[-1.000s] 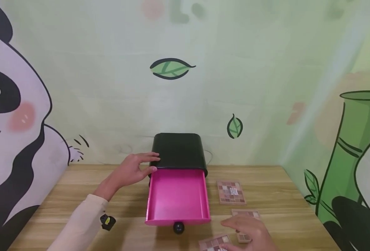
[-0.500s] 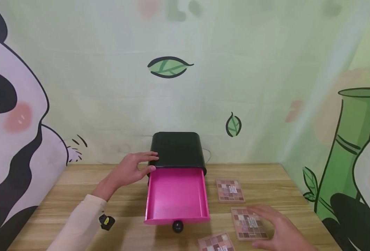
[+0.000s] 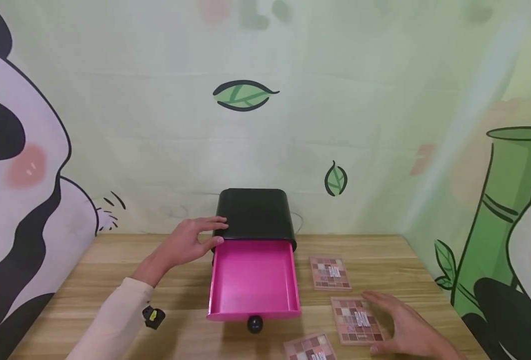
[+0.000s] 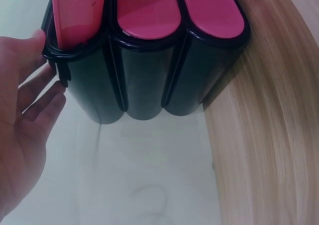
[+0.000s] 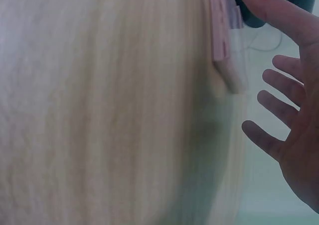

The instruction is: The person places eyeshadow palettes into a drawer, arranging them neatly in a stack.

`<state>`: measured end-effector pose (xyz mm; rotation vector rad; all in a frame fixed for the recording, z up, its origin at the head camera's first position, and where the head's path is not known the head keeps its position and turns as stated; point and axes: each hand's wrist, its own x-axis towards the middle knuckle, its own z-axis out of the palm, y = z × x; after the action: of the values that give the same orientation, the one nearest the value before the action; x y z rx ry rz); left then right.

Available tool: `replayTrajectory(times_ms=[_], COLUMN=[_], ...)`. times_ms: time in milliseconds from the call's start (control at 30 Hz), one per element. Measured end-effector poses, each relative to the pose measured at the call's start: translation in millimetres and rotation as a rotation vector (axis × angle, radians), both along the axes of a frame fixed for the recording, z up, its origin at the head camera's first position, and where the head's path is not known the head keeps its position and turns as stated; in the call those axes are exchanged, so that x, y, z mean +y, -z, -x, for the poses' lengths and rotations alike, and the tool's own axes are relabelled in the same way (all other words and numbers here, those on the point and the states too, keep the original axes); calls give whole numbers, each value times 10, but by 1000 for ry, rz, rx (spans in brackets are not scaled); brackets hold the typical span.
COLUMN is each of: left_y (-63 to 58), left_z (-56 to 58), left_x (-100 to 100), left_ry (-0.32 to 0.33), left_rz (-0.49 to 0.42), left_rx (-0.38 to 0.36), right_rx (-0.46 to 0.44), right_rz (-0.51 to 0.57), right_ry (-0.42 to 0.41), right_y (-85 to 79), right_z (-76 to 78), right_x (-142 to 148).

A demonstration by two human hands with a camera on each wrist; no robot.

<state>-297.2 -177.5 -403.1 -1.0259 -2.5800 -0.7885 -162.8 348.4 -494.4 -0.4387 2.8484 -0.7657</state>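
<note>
A black drawer box (image 3: 254, 215) stands at the back of the table with its top pink drawer (image 3: 256, 280) pulled out. My left hand (image 3: 191, 242) rests on the box's left top edge, its fingers nearly straight. In the left wrist view, fingers and thumb of that hand (image 4: 25, 110) touch the box by the pulled-out drawer. To the right of the drawer, an eyeshadow palette (image 3: 355, 320) lies flat. Spread around its right side is my right hand (image 3: 405, 325), fingers extended; whether it touches the palette I cannot tell. In the right wrist view this hand (image 5: 299, 105) holds nothing.
One more palette (image 3: 330, 273) lies behind that one, and another (image 3: 310, 348) at the front, cut by the frame edge. A black knob (image 3: 255, 324) juts from the drawer front. The wooden table (image 3: 382, 260) ends at a printed wall cloth (image 3: 166, 125).
My right hand has moved right, off the middle and front palettes to the middle palette's right side, its fingers shifting slightly in the last half second. The left hand stays on the box.
</note>
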Motion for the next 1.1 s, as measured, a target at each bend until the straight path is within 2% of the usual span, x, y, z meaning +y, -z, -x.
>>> replayTrajectory(times_ms=[167,433,600,833,967,1100], left_y=[-5,-26,-34,-29,-22,-14], left_z=[2,-3,-18,-24,-19,-13], left_x=[1,-7,4,10,6,4], left_ry=[-3,-3,-7,-10,-9,-9], left_rz=[6,2,6,0,-7,-9], left_rx=[-8,-17,-28,-26,-22,-20], right_rx=[4,-76,-111,-98,-102,-106], right_rz=[-12,3,26,22,18,17], right_ry=[-17,-27,-54,-76,-69,-27], right_y=[84,112,133,139,130,117], right_z=[88,173,188,186,190,180], right_x=[53,66,86,111,105,89])
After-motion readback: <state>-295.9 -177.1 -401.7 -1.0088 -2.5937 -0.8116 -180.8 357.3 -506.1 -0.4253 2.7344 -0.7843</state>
